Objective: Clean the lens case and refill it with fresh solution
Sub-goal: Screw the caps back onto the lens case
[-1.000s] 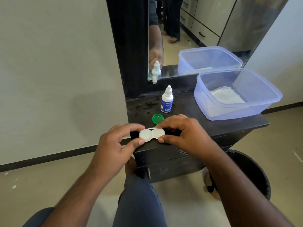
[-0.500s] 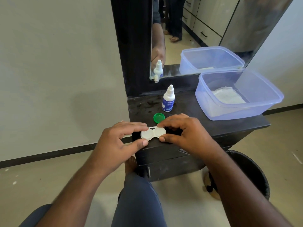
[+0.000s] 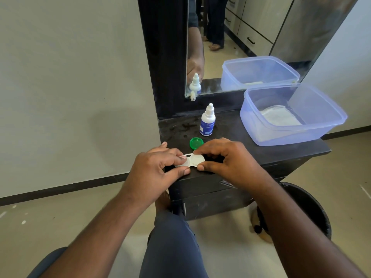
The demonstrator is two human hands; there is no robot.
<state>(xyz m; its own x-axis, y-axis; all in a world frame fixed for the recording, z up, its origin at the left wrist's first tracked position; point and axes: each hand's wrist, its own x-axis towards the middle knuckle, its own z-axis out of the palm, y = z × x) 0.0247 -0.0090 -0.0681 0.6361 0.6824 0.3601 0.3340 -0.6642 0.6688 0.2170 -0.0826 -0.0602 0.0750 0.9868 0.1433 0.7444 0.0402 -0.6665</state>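
A white two-well lens case [image 3: 193, 160] lies near the front edge of the black dresser top [image 3: 241, 141]. My left hand [image 3: 155, 171] pinches its left well, with fingers curled over the left cap. My right hand [image 3: 226, 159] pinches the right well between thumb and forefinger. A green cap [image 3: 196, 142] lies just behind the case, open side up. Behind that stands a small white solution bottle [image 3: 208, 121] with a blue label, upright and capped.
A clear blue-tinted plastic tub [image 3: 325, 127] with a white cloth [image 3: 280, 118] inside sits at the right of the top. A mirror [image 3: 251, 37] stands behind. A black bin [image 3: 313, 205] is on the floor at the right. My knee is below.
My left fingers have slid further over the left cap of the case, covering more of it. The right hand holds as before.
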